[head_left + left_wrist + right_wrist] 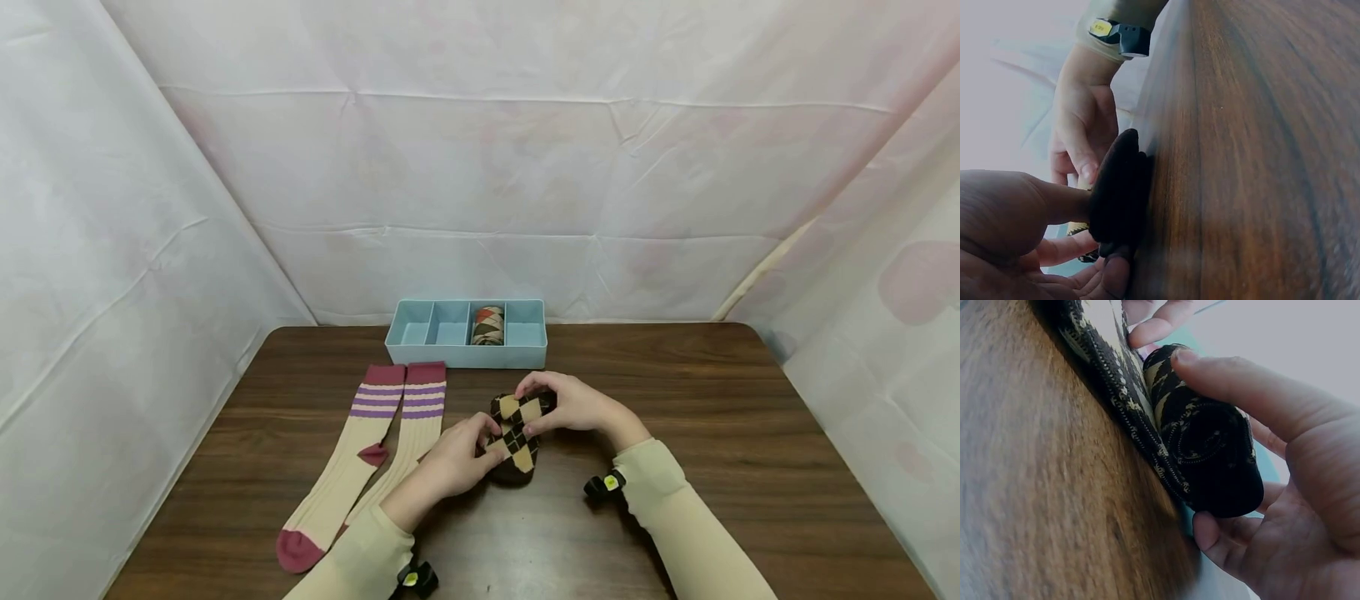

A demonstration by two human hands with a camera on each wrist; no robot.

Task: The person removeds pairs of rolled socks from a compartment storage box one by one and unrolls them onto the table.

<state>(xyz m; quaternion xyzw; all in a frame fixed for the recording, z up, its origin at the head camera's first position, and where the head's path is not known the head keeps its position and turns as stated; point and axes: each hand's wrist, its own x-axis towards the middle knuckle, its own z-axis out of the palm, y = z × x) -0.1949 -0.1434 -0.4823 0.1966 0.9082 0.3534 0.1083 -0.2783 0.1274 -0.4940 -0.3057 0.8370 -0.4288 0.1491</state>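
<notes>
White sheeting (480,167) with faint pink patches hangs behind and beside a dark wood-grain table (750,450). On it, between the two hands, lies a partly rolled argyle sock bundle (517,439) in black, tan and cream. The left hand (453,458) is partly closed, pinching the bundle's left, near side between thumb and fingers. The right hand (573,404) is curled around the rolled far end, thumb on the roll and fingers round its other side.

Just beyond, near the table's far edge, stands a light blue four-compartment tray (465,358); its third compartment from the left holds a rolled argyle sock (489,327) in red, cream and dark green. To the left, a pair of ribbed cream socks (345,467) lies flat, with maroon cuffs and purple stripes. The left forearm, in a pale sleeve (352,554), reaches past them and covers part of the right-hand sock.
</notes>
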